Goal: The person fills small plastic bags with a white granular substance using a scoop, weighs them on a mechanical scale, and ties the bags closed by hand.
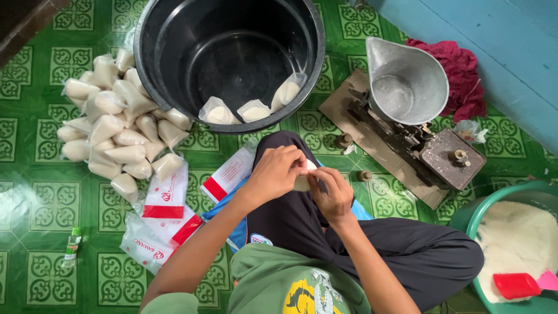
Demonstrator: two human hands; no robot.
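Note:
Both my hands meet over my knee on one small plastic bag of white powder [301,181]. My left hand [275,171] grips the bag's top from the left. My right hand [331,192] pinches it from the right, with the fingers curled around its neck. Most of the bag is hidden between my fingers. I sit cross-legged in dark trousers on a green patterned tile floor.
A big black tub [174,93] ahead holds three filled bags [254,109]. A pile of filled bags [113,125] lies at left, with empty printed packets [164,200] beside it. A balance scale with metal scoop [407,87] stands at right. A green basin of white powder [514,238] holds a red scoop [516,285].

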